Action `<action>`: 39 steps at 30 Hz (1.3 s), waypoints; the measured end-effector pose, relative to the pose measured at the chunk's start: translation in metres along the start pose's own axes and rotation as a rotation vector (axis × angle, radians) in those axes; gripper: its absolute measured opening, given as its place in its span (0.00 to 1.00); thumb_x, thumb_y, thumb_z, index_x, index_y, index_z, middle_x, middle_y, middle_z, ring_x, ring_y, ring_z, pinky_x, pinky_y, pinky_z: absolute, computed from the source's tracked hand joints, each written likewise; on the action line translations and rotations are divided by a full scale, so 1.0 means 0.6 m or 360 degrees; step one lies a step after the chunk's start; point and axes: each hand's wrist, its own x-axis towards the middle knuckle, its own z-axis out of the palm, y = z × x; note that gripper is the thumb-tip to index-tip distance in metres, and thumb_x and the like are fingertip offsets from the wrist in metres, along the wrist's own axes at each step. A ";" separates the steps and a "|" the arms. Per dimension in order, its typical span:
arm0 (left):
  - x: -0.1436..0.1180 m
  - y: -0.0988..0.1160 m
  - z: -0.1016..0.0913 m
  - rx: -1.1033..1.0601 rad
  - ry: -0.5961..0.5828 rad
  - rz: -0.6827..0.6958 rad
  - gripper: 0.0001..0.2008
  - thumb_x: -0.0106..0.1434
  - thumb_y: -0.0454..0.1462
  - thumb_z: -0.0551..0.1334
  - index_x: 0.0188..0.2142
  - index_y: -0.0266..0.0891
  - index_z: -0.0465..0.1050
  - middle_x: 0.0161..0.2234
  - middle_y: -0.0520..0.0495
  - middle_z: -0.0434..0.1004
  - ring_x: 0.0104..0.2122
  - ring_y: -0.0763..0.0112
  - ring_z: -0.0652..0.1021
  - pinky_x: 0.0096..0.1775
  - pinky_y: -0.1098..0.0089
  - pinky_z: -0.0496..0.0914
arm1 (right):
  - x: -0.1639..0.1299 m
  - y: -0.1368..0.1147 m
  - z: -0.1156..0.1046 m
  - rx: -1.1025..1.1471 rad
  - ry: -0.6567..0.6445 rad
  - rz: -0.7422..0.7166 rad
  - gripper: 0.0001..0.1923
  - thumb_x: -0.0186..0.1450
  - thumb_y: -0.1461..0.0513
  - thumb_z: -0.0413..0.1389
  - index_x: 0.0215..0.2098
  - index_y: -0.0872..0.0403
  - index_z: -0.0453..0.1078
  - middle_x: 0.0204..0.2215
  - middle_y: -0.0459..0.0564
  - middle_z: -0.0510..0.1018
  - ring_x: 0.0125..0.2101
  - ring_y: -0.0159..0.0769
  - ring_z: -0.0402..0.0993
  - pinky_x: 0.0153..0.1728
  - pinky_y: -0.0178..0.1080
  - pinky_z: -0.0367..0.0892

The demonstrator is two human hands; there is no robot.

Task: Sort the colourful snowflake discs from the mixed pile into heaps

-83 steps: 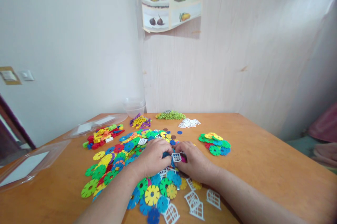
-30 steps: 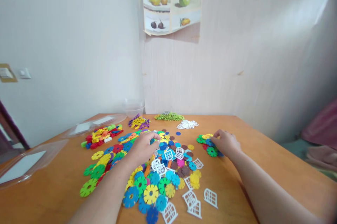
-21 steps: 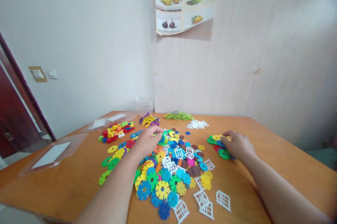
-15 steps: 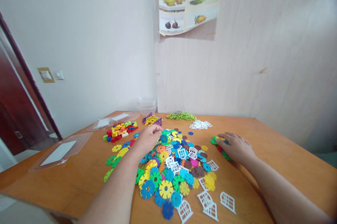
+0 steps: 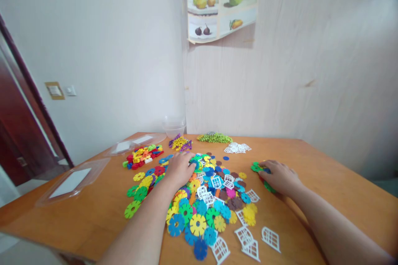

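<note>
A large heap of slotted, flower-shaped plastic discs (image 5: 197,224) in many colours, mixed with white lattice window pieces (image 5: 270,238), spreads over the table. My left hand (image 5: 179,170) lies palm down on the heap's far left part, its thumb apart from the fingers near some green and blue discs (image 5: 199,159). Its fingertips are partly hidden. To the right, my right hand (image 5: 281,177) rests over a small separate group of discs, with green ones (image 5: 256,167) showing at its edge. Those fingers lie loosely bent over the group, partly covering it.
Building bricks (image 5: 143,156) form a pile at the left. Behind are purple and yellow pieces (image 5: 180,143), green pieces (image 5: 217,137), white window pieces (image 5: 237,148) and a clear tub (image 5: 174,125). Clear lids (image 5: 96,169) lie on the wooden table (image 5: 326,173) at left.
My left hand has turned palm down and lowered onto the discs, its thumb now pointing right. My right hand has hardly moved. The view has shifted slightly.
</note>
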 end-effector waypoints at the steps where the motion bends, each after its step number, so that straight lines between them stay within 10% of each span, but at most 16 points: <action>1: 0.000 0.001 0.000 0.0027 -0.0004 0.0015 0.17 0.59 0.38 0.61 0.48 0.42 0.76 0.49 0.42 0.77 0.50 0.55 0.73 0.53 0.59 0.63 | -0.001 -0.002 -0.002 0.0005 -0.0001 0.0007 0.20 0.63 0.51 0.51 0.50 0.43 0.74 0.55 0.51 0.73 0.53 0.52 0.68 0.52 0.52 0.60; 17: 0.004 0.002 -0.012 0.0067 0.0054 -0.0034 0.07 0.60 0.38 0.59 0.32 0.42 0.75 0.35 0.48 0.79 0.38 0.64 0.76 0.41 0.66 0.66 | -0.010 -0.023 -0.022 0.0106 0.0215 0.0020 0.19 0.64 0.53 0.51 0.48 0.49 0.75 0.51 0.53 0.77 0.52 0.49 0.69 0.53 0.47 0.59; 22: 0.001 0.026 -0.018 -0.0415 0.0047 -0.0149 0.10 0.62 0.41 0.57 0.39 0.40 0.73 0.33 0.49 0.79 0.33 0.67 0.77 0.36 0.69 0.69 | -0.032 -0.069 -0.036 0.0323 0.0376 -0.0221 0.17 0.67 0.56 0.49 0.47 0.52 0.74 0.47 0.53 0.78 0.50 0.45 0.70 0.52 0.44 0.61; 30: -0.025 0.103 -0.012 -0.0979 -0.0289 -0.0135 0.12 0.60 0.43 0.61 0.40 0.40 0.69 0.30 0.52 0.74 0.31 0.70 0.74 0.34 0.71 0.69 | -0.125 -0.192 -0.051 0.0625 0.0287 -0.0900 0.29 0.63 0.53 0.58 0.61 0.50 0.62 0.51 0.55 0.75 0.50 0.45 0.69 0.49 0.46 0.65; 39: -0.038 0.131 0.000 -0.1223 -0.0533 -0.0144 0.11 0.60 0.41 0.62 0.40 0.39 0.67 0.28 0.53 0.72 0.29 0.73 0.73 0.32 0.72 0.66 | -0.131 -0.199 -0.052 0.0554 0.0220 -0.0940 0.20 0.60 0.56 0.61 0.51 0.49 0.71 0.40 0.50 0.78 0.41 0.42 0.72 0.43 0.43 0.63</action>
